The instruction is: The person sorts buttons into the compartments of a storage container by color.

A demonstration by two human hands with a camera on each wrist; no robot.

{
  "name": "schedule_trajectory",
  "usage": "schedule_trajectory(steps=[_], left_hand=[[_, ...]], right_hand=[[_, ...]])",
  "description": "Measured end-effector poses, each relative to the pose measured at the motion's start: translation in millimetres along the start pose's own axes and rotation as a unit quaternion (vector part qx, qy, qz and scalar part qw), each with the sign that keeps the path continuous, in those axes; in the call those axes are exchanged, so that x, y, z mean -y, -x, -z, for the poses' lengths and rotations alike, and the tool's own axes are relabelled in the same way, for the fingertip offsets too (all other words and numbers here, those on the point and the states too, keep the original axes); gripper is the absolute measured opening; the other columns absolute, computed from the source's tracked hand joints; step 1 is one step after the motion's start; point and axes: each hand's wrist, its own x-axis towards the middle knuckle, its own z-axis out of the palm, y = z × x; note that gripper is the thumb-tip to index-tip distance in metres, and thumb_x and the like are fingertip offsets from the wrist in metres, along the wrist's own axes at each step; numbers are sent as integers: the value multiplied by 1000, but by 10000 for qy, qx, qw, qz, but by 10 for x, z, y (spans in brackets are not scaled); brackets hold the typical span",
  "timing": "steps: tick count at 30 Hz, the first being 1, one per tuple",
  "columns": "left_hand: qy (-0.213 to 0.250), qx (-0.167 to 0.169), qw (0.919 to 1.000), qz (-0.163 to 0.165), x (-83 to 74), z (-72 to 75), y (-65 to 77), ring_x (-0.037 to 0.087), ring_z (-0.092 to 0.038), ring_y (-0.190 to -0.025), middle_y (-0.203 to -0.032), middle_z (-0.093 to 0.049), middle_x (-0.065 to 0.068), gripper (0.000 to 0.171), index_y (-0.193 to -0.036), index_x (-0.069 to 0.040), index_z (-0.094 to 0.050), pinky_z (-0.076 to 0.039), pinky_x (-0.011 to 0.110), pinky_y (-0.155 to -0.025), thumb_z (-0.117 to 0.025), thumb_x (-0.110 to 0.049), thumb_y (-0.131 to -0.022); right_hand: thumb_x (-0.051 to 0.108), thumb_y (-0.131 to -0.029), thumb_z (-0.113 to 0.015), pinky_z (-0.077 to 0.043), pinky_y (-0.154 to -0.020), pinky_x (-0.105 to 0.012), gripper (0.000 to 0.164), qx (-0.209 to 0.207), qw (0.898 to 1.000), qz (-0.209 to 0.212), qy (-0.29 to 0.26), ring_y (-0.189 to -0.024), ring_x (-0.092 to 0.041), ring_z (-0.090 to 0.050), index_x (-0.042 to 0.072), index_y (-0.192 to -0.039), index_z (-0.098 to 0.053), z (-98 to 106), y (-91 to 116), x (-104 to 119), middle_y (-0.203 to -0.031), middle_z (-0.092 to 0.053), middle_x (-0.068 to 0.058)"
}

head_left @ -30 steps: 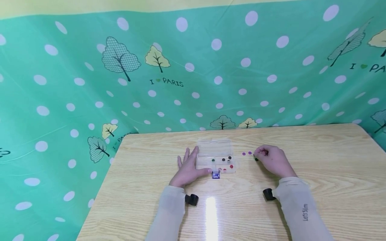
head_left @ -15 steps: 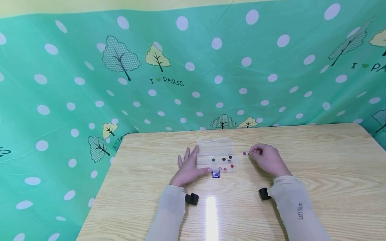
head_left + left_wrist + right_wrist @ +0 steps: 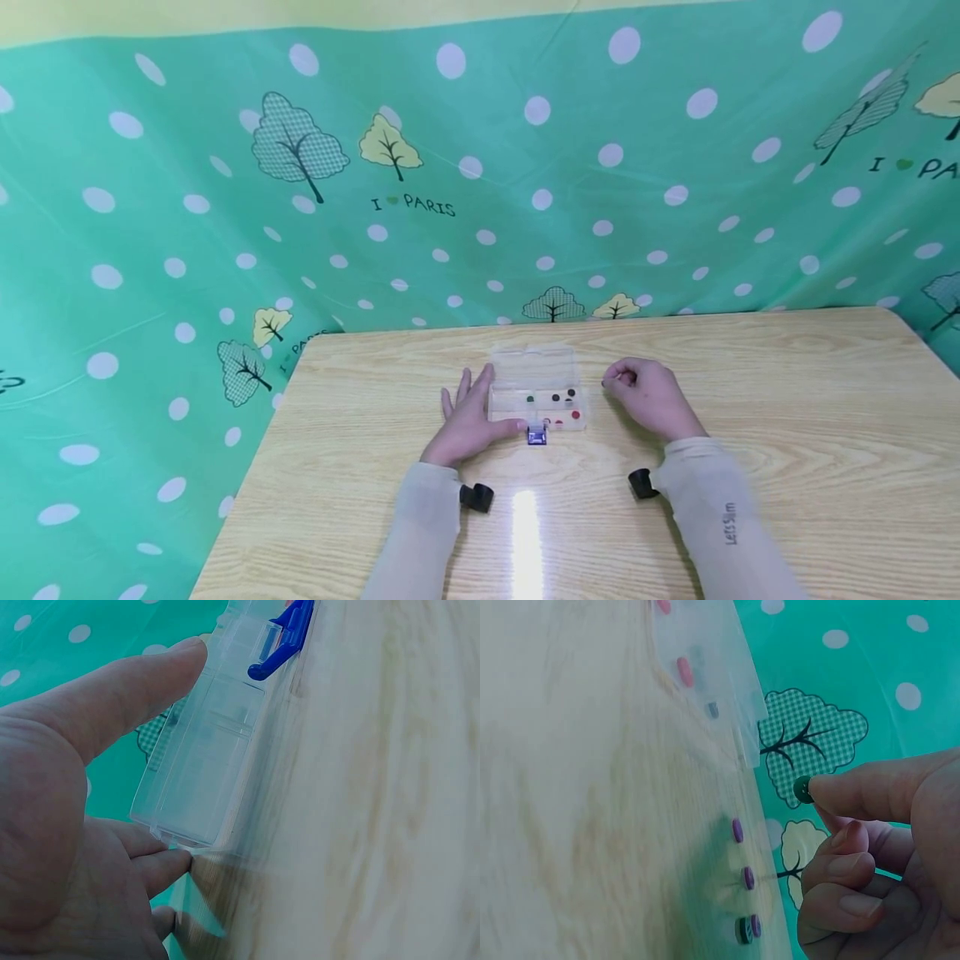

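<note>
A clear plastic compartment box [image 3: 512,403] lies on the table with its lid [image 3: 534,367] laid back. My left hand [image 3: 472,423] is beside its left end, fingers straight at that end and thumb along the front. Between right thumb and index finger, my right hand [image 3: 651,398] pinches a small green button [image 3: 803,789], just right of the box. Below it in the right wrist view stand purple buttons [image 3: 737,830] and one dark green button [image 3: 745,931], hidden in the head view by that hand. Inside the box are a red button [image 3: 576,414] and several dark ones.
A blue latch [image 3: 537,436] juts out from the box's front edge. The wooden table [image 3: 337,500] reaches back to a green dotted curtain [image 3: 420,267]. Black wrist cameras [image 3: 477,497] sit at both cuffs.
My right hand has moved left towards the box, passing over the row of buttons with the green button in its pinch. The left hand has stayed in place.
</note>
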Motion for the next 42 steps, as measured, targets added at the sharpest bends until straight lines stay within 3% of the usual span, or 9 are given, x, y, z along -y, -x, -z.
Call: schedule_trajectory(steps=[8,23,42], left_hand=[[31,-31,10000,-3,14,-5,-2,27,13,-153,-168,-13,8,116,-163,-17,-16,24,57,-114,-85,-47,-75],[-10,-54,10000,-17,15,-8,-5,30,14,-153,-168,-12,9,116,-163,-17,-17,23,60,-113,-85,-47,-74],[-80,-54,10000,-11,12,-7,-4,26,14,-153,-167,-14,8,115,-162,-16,-16,23,58,-114,-84,-49,-75]], right_hand=[[13,-99,-59,-43,-66,-33,15,30,9999,144,-1,-74,-21,-50,2,-102,-69,-67,-19,49,-82,-59,-6],[12,-97,-60,-44,-64,-32,14,108,9999,-17,-56,-70,-20,-50,4,-101,-70,-212,-56,209,-79,-56,-6],[13,-96,-62,-44,-52,-30,11,219,9995,-25,-213,-57,-16,-51,7,-101,-71,-444,-47,444,-72,-56,-4]])
